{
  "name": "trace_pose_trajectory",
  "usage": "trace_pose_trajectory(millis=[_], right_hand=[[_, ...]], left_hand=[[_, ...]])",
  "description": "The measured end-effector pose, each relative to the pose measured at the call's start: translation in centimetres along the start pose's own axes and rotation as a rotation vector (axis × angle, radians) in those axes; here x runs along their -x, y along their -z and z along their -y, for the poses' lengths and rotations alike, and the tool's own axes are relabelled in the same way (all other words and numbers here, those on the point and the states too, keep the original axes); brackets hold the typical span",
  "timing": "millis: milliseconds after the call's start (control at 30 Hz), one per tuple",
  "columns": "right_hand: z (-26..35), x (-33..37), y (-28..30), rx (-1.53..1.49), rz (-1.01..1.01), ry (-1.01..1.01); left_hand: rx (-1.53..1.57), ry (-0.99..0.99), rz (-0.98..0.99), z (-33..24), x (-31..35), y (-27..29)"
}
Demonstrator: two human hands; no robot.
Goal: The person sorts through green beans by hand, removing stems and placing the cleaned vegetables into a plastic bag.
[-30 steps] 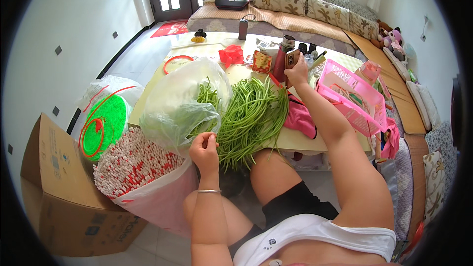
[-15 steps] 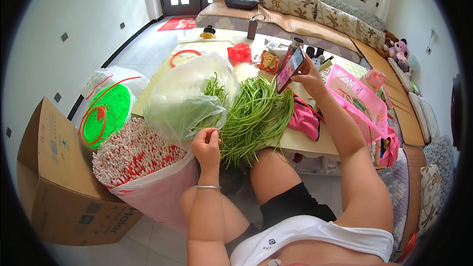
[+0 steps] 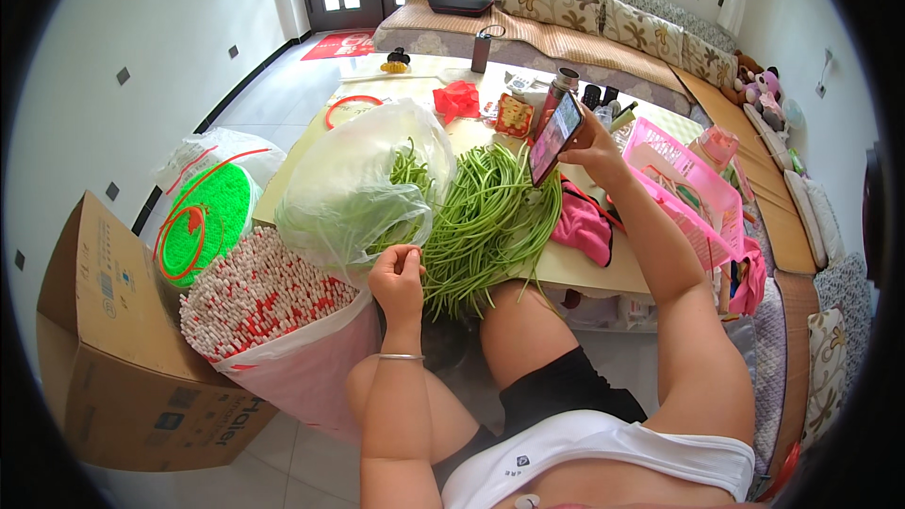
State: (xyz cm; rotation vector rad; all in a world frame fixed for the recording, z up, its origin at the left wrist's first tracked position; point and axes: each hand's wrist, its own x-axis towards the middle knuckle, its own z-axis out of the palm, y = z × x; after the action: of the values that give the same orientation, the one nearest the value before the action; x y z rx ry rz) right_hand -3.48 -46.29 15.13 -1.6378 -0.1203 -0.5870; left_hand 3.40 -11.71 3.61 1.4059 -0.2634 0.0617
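Observation:
My right hand (image 3: 596, 149) is wrapped round a smartphone (image 3: 556, 139), held upright and tilted with its lit screen facing left. Over the table's near edge, my left hand (image 3: 397, 277) is closed in a pinch. Its fingertips are beside a clear plastic bag (image 3: 353, 184) and the stems; what they hold, if anything, is too small to make out. A big heap of long, thin green vegetable stems (image 3: 485, 226) lies on the table, some hanging over the edge near my knee. More green stems show in the bag's mouth.
Left of my legs stand a white sack of red-and-white sticks (image 3: 269, 297), a bright green bundle (image 3: 207, 221) and a cardboard box (image 3: 141, 358). The table (image 3: 306, 137) also bears a pink basket (image 3: 693, 184), pink cloth (image 3: 582, 229), a flask (image 3: 556, 94) and red wrapping (image 3: 457, 100). A sofa (image 3: 528, 33) stands behind.

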Motion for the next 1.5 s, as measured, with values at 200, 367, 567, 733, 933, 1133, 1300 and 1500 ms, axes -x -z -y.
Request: trace_pose_trajectory(millis=[200, 367, 567, 733, 933, 1133, 1300, 1500], right_hand=[[-4.0, -1.8, 3.6, 0.562, -0.344, -0.009], [-6.7, -4.2, 5.9, 1.149, -0.733, -0.186], [-5.2, -6.4, 2.4, 1.130, -1.024, -0.713], [-11.4, -8.5, 5.1, 1.136, -1.299, -0.790], [-17.6, -8.7, 16.9, 1.196, -1.693, -0.673], [-15.7, -7.6, 13.6, 1.369, -1.459, -0.718], [-13.0, -6.9, 7.6, 1.401, -1.254, -0.643], [-7.2, -5.3, -2.5, 0.834, -0.643, 0.348]], left_hand=[[0.016, 0.021, 0.019, 0.4, 0.0, 0.0], [0.033, 0.031, 0.024, 0.1, 0.0, -0.5], [0.026, 0.045, 0.022, -0.1, -0.2, 0.1], [0.002, 0.027, -0.020, 0.1, -0.8, 2.0], [0.009, 0.040, 0.022, -0.1, -0.4, 0.6], [-0.006, 0.028, 0.015, -0.1, -0.5, 0.7], [-0.143, -0.037, 0.057, 0.3, -0.6, 1.4], [-0.400, -0.255, 0.081, 1.6, -2.3, 2.5]])
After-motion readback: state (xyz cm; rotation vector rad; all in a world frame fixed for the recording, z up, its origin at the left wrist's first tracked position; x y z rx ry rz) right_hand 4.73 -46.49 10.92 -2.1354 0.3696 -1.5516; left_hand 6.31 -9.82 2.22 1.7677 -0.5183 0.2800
